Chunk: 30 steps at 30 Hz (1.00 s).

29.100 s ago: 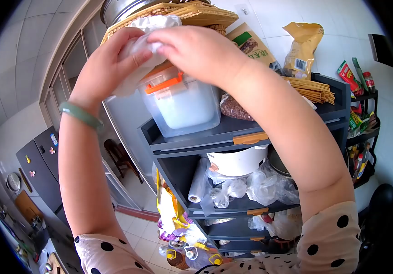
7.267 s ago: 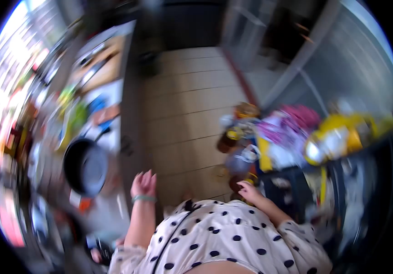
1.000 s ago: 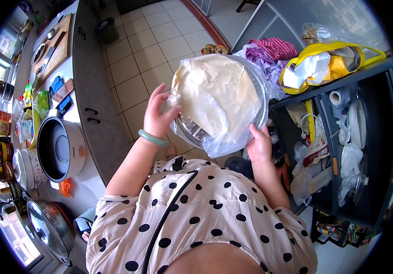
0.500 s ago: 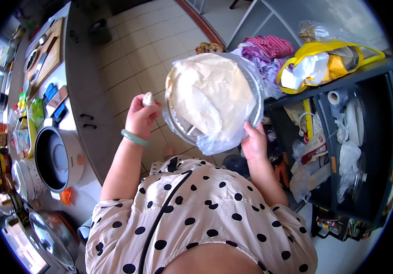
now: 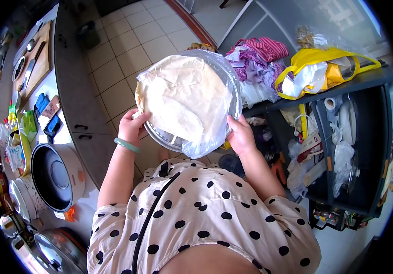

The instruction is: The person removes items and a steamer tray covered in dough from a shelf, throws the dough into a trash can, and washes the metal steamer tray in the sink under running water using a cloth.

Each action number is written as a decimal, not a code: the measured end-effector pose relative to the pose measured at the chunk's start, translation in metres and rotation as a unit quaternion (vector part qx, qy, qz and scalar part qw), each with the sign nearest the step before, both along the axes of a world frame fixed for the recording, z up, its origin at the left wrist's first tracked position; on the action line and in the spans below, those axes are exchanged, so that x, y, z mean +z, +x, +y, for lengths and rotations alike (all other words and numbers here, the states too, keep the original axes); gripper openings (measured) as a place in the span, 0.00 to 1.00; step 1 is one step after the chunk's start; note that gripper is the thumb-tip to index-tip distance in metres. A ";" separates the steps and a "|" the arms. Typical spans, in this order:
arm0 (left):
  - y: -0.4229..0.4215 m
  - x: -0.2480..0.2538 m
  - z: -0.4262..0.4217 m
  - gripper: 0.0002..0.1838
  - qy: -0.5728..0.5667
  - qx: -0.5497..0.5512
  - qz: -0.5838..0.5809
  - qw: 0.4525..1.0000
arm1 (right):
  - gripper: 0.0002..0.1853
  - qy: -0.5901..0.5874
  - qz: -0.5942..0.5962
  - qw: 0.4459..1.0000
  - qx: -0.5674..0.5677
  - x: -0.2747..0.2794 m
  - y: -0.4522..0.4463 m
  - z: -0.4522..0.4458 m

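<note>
In front of my body I hold a round metal tray (image 5: 162, 139) with a stack of thin, pale flatbread-like sheets (image 5: 173, 86) on it. A clear plastic bag (image 5: 203, 142) lies over part of the sheets and hangs past the near and right edges. My left hand (image 5: 131, 128), with a pale green bangle on the wrist, grips the tray's left edge, thumb on top. On the right rim, my right hand (image 5: 242, 135) is closed around the tray and plastic, its fingers hidden underneath. Any small piece inside my left hand cannot be seen.
Along the left counter are a deep dark-lined pot (image 5: 52, 176), a phone (image 5: 49, 112), and a cutting board (image 5: 41, 57) with a knife. At right, a dark shelf unit (image 5: 269, 108) carries bunched cloth (image 5: 255, 59) and a yellow bag (image 5: 315, 75). Tiled floor lies beyond the tray.
My left hand, earlier apart from the tray and pinching a small pale piece, now grips the tray's left edge. The tray has shifted left.
</note>
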<state>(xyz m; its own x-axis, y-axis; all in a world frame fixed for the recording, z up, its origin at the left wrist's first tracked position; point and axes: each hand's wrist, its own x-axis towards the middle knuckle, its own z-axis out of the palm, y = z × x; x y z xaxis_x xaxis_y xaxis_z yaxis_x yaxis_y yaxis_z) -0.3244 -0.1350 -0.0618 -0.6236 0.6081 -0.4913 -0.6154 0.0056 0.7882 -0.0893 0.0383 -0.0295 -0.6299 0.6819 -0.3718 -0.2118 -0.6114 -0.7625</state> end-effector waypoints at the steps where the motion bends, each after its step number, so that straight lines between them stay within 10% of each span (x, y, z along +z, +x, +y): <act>1: -0.004 0.000 -0.004 0.09 0.009 0.017 0.004 1.000 | 0.16 -0.010 -0.001 1.000 0.008 -0.001 -0.007 0.000; 18: -0.052 -0.005 -0.029 0.12 0.070 0.075 -0.049 0.993 | 0.20 0.077 -0.091 0.988 -0.104 0.025 -0.080 0.150; 30: -0.089 -0.010 -0.045 0.02 0.075 0.259 0.040 0.962 | 0.20 -0.073 0.194 0.978 -0.027 -0.041 -0.102 0.308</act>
